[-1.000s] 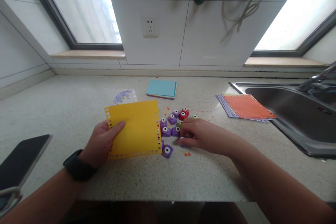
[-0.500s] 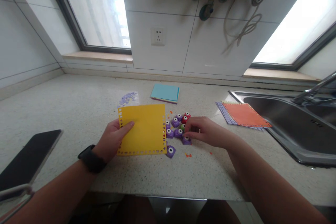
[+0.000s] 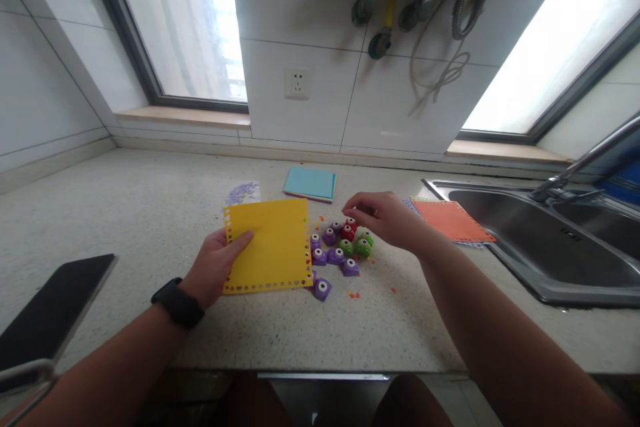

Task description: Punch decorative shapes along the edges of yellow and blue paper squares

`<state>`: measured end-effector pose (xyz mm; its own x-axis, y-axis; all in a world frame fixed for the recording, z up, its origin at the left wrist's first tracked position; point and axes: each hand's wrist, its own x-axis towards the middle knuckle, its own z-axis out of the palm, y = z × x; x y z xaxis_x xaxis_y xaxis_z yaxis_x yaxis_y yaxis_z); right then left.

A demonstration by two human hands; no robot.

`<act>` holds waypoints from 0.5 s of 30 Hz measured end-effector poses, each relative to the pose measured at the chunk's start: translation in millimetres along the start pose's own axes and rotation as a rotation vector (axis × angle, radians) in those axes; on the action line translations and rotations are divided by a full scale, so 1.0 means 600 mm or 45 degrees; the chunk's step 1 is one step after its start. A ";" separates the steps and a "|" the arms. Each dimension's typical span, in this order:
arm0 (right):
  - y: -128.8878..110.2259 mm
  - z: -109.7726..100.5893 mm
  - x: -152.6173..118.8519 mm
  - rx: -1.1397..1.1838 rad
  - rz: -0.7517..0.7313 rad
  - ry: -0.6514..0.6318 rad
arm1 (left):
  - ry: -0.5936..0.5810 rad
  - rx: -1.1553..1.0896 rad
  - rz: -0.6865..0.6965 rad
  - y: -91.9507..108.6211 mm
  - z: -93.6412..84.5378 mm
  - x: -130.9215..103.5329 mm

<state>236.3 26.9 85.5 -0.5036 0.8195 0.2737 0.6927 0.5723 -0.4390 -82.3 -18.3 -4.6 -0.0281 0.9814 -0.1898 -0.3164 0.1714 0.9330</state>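
My left hand (image 3: pixel 218 265) grips the left edge of a yellow sheet (image 3: pixel 270 245), thumb on top. Small shapes are cut out along the sheet's left, bottom and right edges. My right hand (image 3: pixel 379 215) hovers just above and to the right of a cluster of small punches, its fingers curled near the thumb; whether anything small is between them is hidden. The cluster has purple punches (image 3: pixel 323 289), red punches (image 3: pixel 347 232) and green punches (image 3: pixel 365 247). Orange paper bits (image 3: pixel 354 295) lie in front of it.
A light blue paper stack (image 3: pixel 311 183) lies near the wall, left of it purple paper bits (image 3: pixel 242 193). Orange and purple punched sheets (image 3: pixel 453 220) sit beside the sink (image 3: pixel 530 240). A black flat object (image 3: pixel 53 307) rests at the left.
My right hand has lifted up and back from the punches, uncovering the green ones at the right. The view has shifted slightly. My left hand keeps its hold on the yellow sheet.
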 end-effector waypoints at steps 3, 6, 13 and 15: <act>0.010 0.031 0.006 0.151 0.059 0.195 | 0.053 -0.047 0.041 0.003 -0.004 0.006; 0.030 0.076 0.007 0.355 0.196 0.385 | 0.092 -0.078 0.084 0.008 -0.011 0.015; 0.030 0.130 0.004 0.013 -0.095 0.261 | 0.125 -0.093 0.114 0.013 -0.024 0.031; 0.015 0.131 0.006 0.011 -0.184 0.234 | 0.124 -0.096 0.107 0.012 -0.023 0.032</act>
<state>199.9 32.7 15.1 -0.4941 0.7216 0.4849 0.6153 0.6843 -0.3913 -98.4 0.3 -5.6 -0.1479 0.9784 -0.1445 -0.3793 0.0788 0.9219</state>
